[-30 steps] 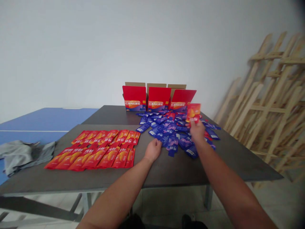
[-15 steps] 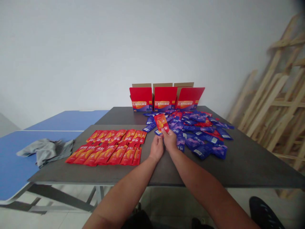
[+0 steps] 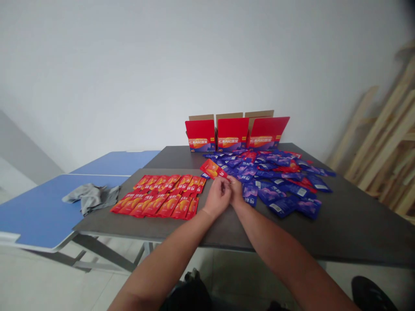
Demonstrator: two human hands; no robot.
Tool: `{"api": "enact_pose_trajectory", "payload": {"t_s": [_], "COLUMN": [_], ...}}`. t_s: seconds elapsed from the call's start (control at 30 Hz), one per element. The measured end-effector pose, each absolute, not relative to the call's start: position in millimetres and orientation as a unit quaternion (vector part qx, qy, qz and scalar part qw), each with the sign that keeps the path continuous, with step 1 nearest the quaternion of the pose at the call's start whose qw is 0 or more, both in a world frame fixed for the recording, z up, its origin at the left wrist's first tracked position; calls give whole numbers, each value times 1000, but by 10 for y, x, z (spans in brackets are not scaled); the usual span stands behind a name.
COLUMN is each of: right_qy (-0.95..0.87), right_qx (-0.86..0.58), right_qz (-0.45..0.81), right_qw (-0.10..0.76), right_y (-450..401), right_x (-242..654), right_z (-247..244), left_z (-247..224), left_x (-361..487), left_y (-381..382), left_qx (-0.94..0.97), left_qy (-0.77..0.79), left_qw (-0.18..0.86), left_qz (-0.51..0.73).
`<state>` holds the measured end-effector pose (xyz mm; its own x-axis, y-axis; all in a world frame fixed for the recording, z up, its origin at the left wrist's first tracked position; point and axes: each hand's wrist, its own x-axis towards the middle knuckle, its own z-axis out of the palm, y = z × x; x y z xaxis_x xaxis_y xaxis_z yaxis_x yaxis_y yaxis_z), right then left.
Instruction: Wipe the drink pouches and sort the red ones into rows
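Note:
A red and orange sachet [image 3: 211, 168] is held up tilted above the table, its lower end in the fingers of my right hand [image 3: 236, 188]. My left hand [image 3: 218, 195] is closed against my right hand, just below the sachet; its curled fingertips hide whatever may be between them. To the left, red sachets [image 3: 158, 205] lie overlapping in two neat rows, printed faces up. Right of my hands spreads a loose heap of blue-purple sachets [image 3: 275, 194], with some red sachets [image 3: 293, 166] mixed in.
Three open red cartons [image 3: 200, 137] stand side by side at the back of the dark table [image 3: 227, 235]. A grey cloth [image 3: 89, 196] lies on the blue table [image 3: 39, 205] to the left. Wooden frames [image 3: 356, 125] lean against the wall at right.
The sachet has tipped over to the left from nearly upright. My left hand has turned and moved up against my right hand. The view has swung slightly left.

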<state>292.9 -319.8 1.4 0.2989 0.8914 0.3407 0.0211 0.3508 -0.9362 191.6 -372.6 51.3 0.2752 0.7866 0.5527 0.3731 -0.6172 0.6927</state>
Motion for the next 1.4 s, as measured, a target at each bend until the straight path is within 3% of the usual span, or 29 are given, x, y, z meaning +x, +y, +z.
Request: {"api": "enact_pose_trajectory", "payload": {"t_s": [0.23, 0.33, 0.6, 0.73, 0.97, 1.1, 1.4], "right_qy": [-528, -533, -516, -513, -567, -591, -605], "right_qx": [-455, -455, -409, -415, -463, -466, -473], "right_qz": [274, 292, 350, 321, 242, 219, 195], "right_qw": [662, 650, 666, 679, 636, 621, 610], "right_y": [-3234, -3234, -3214, -3251, -3289, -3304, -3286], "right_x": [2909, 2890, 2843, 2864, 2893, 2883, 2893], "right_z": [49, 42, 8, 33, 42, 45, 12], "left_z": [933, 1027, 1082, 1111, 1361, 1208, 829], "left_x": [1513, 1411, 1174, 951, 9, -541, -960], "left_y": [-3447, -3388, -3359, -3356, -3042, -2952, -3073], "left_qx": [928, 923, 935, 932, 790, 715, 665], "left_qy": [287, 302, 308, 330, 602, 697, 741], "left_qw": [-129, -191, -149, -111, 1, 30, 71], "left_qz": [199, 140, 90, 99, 120, 41, -53]}}
